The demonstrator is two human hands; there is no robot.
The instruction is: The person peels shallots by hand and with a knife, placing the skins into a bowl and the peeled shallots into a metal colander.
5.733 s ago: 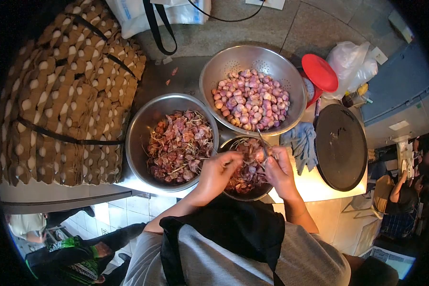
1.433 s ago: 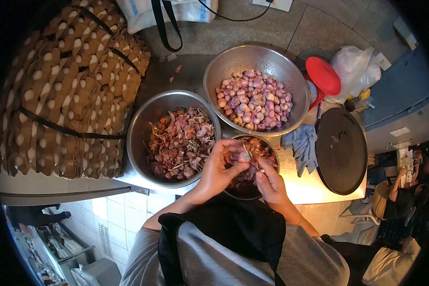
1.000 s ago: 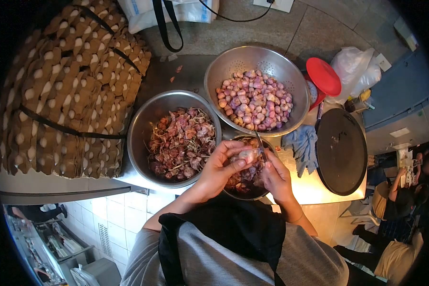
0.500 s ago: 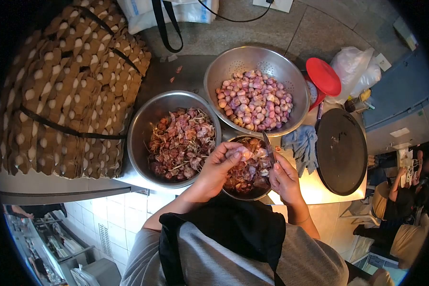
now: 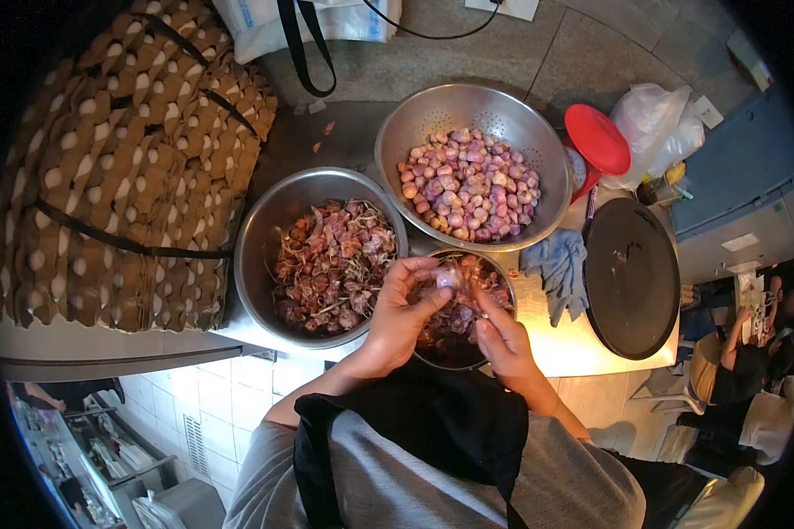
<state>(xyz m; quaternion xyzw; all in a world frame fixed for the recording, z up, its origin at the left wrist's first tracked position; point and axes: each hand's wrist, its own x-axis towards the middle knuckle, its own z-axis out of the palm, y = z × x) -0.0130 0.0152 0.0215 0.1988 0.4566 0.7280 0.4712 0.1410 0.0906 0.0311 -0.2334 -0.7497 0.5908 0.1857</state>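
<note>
My left hand point(image 5: 401, 309) pinches a pale purple shallot point(image 5: 448, 279) between thumb and fingers. My right hand point(image 5: 503, 339) is closed close beside it, its fingertips almost at the shallot; the knife in its grip hardly shows from this angle. Both hands are over a small bowl point(image 5: 512, 286) of loose skins and peelings point(image 5: 468, 319). Left of them stands a steel bowl point(image 5: 254, 286) full of unpeeled shallots point(image 5: 335, 264) with dry skins and roots. Behind, a steel colander point(image 5: 401, 132) holds many peeled shallots point(image 5: 472, 185).
Stacked egg trays point(image 5: 123, 176), strapped in black, fill the left side. To the right lie blue-grey gloves point(image 5: 556, 269) and a dark round tray point(image 5: 633, 278). A red scale point(image 5: 596, 141) and plastic bags point(image 5: 653, 128) stand behind. Other people point(image 5: 750, 370) are at far right.
My right hand has come down and left, its fingers now near the shallot. The knife blade that pointed upward no longer shows clearly. My left hand keeps the shallot in about the same place.
</note>
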